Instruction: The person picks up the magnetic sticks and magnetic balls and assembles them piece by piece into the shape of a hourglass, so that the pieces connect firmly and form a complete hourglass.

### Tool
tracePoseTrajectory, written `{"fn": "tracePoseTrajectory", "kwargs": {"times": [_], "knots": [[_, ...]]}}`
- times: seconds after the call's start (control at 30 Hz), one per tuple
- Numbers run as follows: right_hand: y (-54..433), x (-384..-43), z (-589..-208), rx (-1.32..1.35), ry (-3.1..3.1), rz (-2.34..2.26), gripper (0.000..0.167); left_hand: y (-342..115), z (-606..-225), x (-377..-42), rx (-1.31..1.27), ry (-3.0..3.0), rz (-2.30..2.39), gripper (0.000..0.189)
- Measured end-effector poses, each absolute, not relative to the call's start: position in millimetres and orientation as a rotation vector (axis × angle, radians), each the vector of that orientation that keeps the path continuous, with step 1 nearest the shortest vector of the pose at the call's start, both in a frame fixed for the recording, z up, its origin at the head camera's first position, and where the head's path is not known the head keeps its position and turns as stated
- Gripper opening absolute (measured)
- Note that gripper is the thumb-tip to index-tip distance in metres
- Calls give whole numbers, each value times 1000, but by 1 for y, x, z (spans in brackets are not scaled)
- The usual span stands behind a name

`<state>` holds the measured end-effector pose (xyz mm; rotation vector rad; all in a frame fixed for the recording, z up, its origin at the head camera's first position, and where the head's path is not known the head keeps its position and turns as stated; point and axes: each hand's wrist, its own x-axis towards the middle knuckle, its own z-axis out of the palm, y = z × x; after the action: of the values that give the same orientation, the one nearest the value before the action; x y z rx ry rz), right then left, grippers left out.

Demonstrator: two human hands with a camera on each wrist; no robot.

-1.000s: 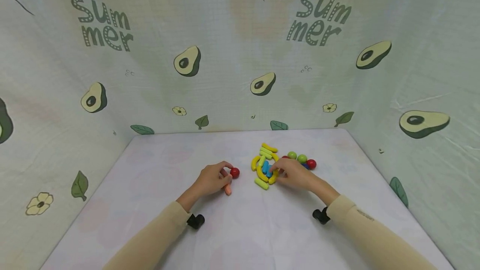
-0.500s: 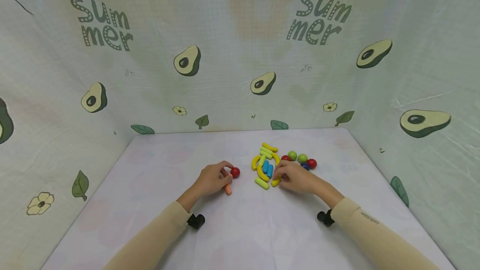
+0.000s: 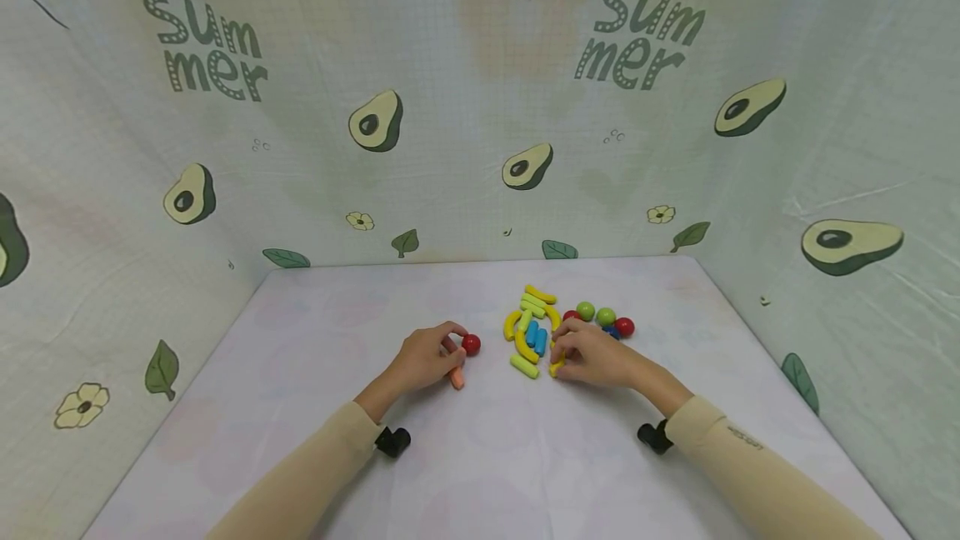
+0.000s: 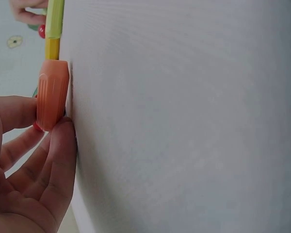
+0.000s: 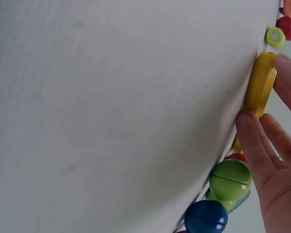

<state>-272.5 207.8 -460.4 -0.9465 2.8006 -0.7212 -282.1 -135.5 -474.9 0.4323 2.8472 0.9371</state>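
My left hand pinches a short orange ribbed piece between thumb and finger, low over the white cloth. Just beyond its fingertips sits a shiny red ball. On the right side of a cluster, my right hand pinches a curved yellow ribbed piece by its sides; in the head view fingers partly cover it. Close by lie two blue sticks, another yellow curved piece and a light green stick.
Behind my right hand stand green balls, a red ball and a dark blue ball. More yellow and light green pieces lie at the cluster's back. A printed cloth wall encloses the table's back and sides.
My right hand has shifted slightly right, away from the blue sticks, and the yellow piece in its fingers has moved with it. My left hand has stayed in place.
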Motion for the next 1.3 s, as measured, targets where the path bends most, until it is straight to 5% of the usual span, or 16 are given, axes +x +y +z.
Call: {"fn": "tracePoseTrajectory", "kwargs": {"times": [0.37, 0.73, 1.3], "knots": [[209, -272, -463, -963, 2768, -764, 10, -135, -474, -281, 427, 2848, 941, 33], [214, -270, -456, -996, 2709, -712, 35, -136, -473, -280, 442, 2845, 944, 33], [210, -272, -455, -876, 2735, -744, 33, -136, -472, -280, 452, 2841, 958, 33]]}}
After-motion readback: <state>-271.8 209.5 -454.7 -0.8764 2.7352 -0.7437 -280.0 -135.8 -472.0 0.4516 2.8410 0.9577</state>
